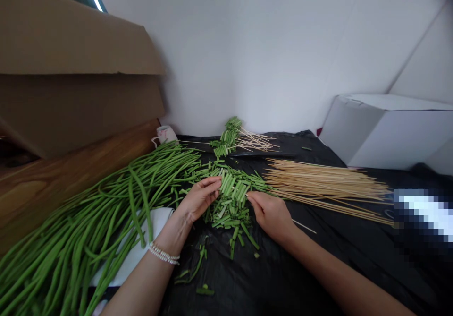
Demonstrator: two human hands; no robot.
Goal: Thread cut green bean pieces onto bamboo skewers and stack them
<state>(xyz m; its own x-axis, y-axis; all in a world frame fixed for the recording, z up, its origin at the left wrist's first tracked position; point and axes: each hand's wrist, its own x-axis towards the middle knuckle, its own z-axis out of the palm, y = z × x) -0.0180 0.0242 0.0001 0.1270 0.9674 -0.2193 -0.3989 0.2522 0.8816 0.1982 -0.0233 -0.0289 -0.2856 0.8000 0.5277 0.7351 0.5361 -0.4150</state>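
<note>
My left hand (200, 197) pinches a row of short cut green bean pieces (234, 187) at its left end. My right hand (269, 212) is closed at the row's right end, with a thin bamboo skewer (304, 227) sticking out behind it toward the right. The row hangs just above a loose pile of cut bean pieces (230, 212) on the black plastic sheet (283, 269). A beaded bracelet (163, 254) sits on my left wrist.
A big heap of long green beans (88, 221) lies at the left. Bare skewers (325, 186) are spread at the right. Finished bean skewers (233, 139) are stacked by the wall, a dark knife (264, 155) before them. Cardboard box (71, 70) left, white box (385, 127) right.
</note>
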